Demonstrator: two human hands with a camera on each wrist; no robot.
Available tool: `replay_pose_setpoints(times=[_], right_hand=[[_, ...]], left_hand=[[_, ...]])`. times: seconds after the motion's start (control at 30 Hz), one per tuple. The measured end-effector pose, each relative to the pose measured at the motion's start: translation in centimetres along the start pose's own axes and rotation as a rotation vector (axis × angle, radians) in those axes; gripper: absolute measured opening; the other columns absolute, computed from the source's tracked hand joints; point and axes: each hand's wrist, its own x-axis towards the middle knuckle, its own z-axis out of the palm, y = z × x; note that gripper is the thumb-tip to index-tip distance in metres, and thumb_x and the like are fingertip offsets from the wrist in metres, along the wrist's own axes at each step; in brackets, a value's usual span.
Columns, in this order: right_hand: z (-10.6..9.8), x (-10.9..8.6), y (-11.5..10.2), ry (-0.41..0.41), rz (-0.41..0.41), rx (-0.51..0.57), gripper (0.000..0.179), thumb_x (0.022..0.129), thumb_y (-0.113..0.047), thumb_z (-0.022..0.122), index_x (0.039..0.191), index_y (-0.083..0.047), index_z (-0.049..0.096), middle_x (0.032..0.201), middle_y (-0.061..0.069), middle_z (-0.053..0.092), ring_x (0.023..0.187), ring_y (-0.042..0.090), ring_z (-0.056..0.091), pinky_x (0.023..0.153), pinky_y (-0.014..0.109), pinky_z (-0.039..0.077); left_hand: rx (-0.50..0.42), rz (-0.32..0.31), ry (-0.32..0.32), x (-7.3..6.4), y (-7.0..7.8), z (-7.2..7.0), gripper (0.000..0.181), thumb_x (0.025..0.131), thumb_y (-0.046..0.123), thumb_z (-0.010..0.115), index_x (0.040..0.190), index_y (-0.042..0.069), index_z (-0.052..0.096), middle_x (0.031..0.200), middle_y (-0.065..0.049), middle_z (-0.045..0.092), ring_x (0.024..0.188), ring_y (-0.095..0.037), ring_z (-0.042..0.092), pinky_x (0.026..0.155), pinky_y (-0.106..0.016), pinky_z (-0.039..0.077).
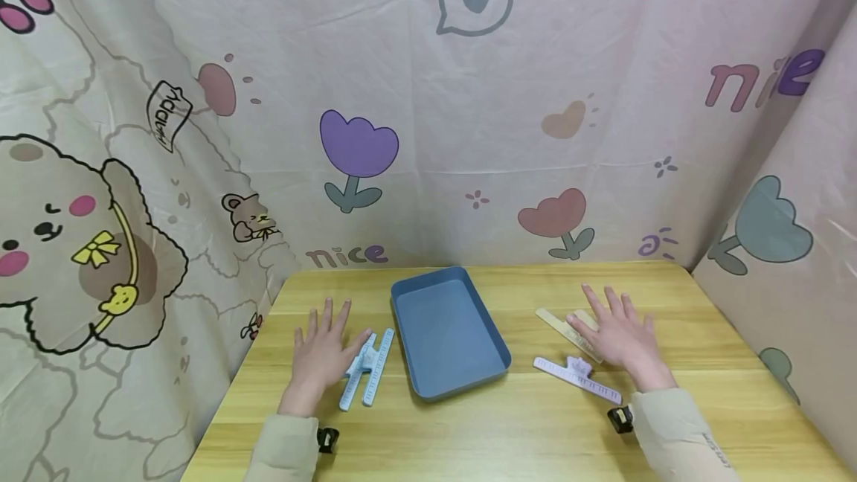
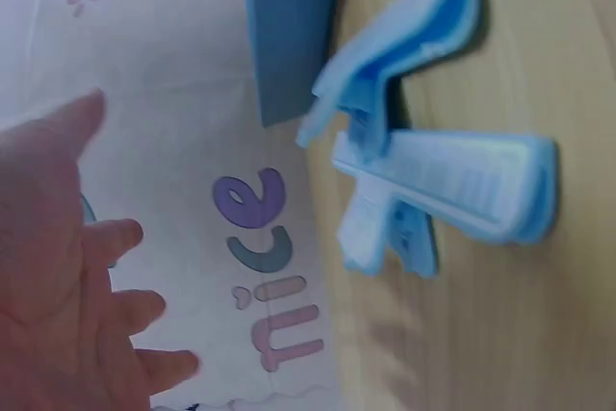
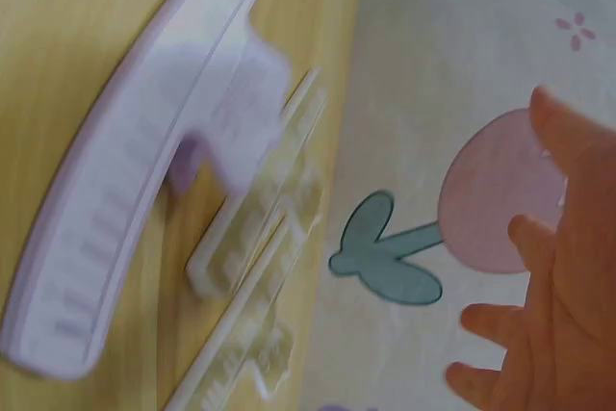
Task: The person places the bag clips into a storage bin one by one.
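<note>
My left hand point(image 1: 321, 355) hovers with spread fingers by two light-blue ruler-style clips point(image 1: 378, 370), its thumb overlapping one in the head view. Up close in the left wrist view, a blue clip point(image 2: 472, 185) lies beside the other, and nothing is in the palm. On the right, my right hand point(image 1: 624, 337) is also spread and holds nothing. It partly covers two cream ruler clips point(image 1: 559, 326). Nearer me lies a pale purple ruler clip point(image 1: 577, 379), large in the right wrist view. Between the hands stands a blue-grey tray point(image 1: 451, 333) with nothing in it.
The wooden table point(image 1: 455, 437) meets a printed curtain point(image 1: 428, 132) along its back edge. More curtain hangs at the left and right sides. A dark wrist-camera mount point(image 1: 326, 439) sits at the left cuff, with another mount point(image 1: 620, 419) at the right one.
</note>
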Motion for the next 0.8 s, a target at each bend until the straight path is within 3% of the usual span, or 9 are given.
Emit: replay_pose_setpoints(times=[0.23, 0.37, 0.5, 0.67, 0.8], right_hand=[[0.2, -0.1, -1.1, -0.01, -0.061, 0.122, 0.083, 0.097, -0.064, 0.037, 0.159, -0.016, 0.007, 0.149, 0.038, 0.021, 0.127, 0.063, 0.029, 0.092, 0.077, 0.027], [0.4, -0.1, -1.6, -0.022, -0.063, 0.197, 0.082, 0.099, -0.057, 0.043, 0.159, -0.016, 0.007, 0.148, 0.038, 0.024, 0.124, 0.063, 0.034, 0.089, 0.077, 0.031], [0.6, -0.1, -1.8, -0.036, -0.055, 0.229, 0.083, 0.097, -0.06, 0.042, 0.159, -0.015, 0.008, 0.147, 0.039, 0.025, 0.124, 0.062, 0.035, 0.088, 0.078, 0.032], [0.8, -0.3, -2.0, -0.066, -0.1, 0.309, 0.079, 0.1, -0.048, 0.049, 0.157, -0.007, 0.014, 0.146, 0.039, 0.027, 0.125, 0.061, 0.035, 0.094, 0.075, 0.031], [1.0, -0.6, -2.0, -0.094, -0.136, 0.354, 0.074, 0.1, -0.037, 0.054, 0.155, -0.001, 0.019, 0.14, 0.04, 0.036, 0.12, 0.057, 0.044, 0.094, 0.069, 0.037]], left_hand=[[-0.081, 0.007, 0.006, -0.5, 1.3, -0.7, 0.079, 0.097, 0.052, 0.051, 0.157, 0.01, 0.02, 0.158, -0.028, 0.008, 0.138, -0.053, 0.018, 0.108, -0.068, 0.014], [-0.134, 0.015, 0.031, -0.6, 2.1, -0.7, 0.078, 0.097, 0.05, 0.053, 0.156, 0.009, 0.023, 0.156, -0.029, 0.015, 0.134, -0.054, 0.028, 0.104, -0.068, 0.025], [-0.195, 0.017, 0.054, -0.5, 2.7, -0.4, 0.076, 0.097, 0.047, 0.055, 0.155, 0.009, 0.025, 0.155, -0.029, 0.022, 0.131, -0.054, 0.034, 0.099, -0.069, 0.032], [-0.295, 0.017, 0.061, -0.3, 3.5, 0.1, 0.074, 0.097, 0.042, 0.058, 0.155, 0.008, 0.027, 0.153, -0.028, 0.027, 0.133, -0.051, 0.034, 0.101, -0.066, 0.033], [-0.383, 0.018, 0.07, -0.1, 4.0, 0.6, 0.073, 0.097, 0.038, 0.061, 0.153, 0.005, 0.028, 0.152, -0.027, 0.029, 0.136, -0.047, 0.032, 0.105, -0.062, 0.031]])
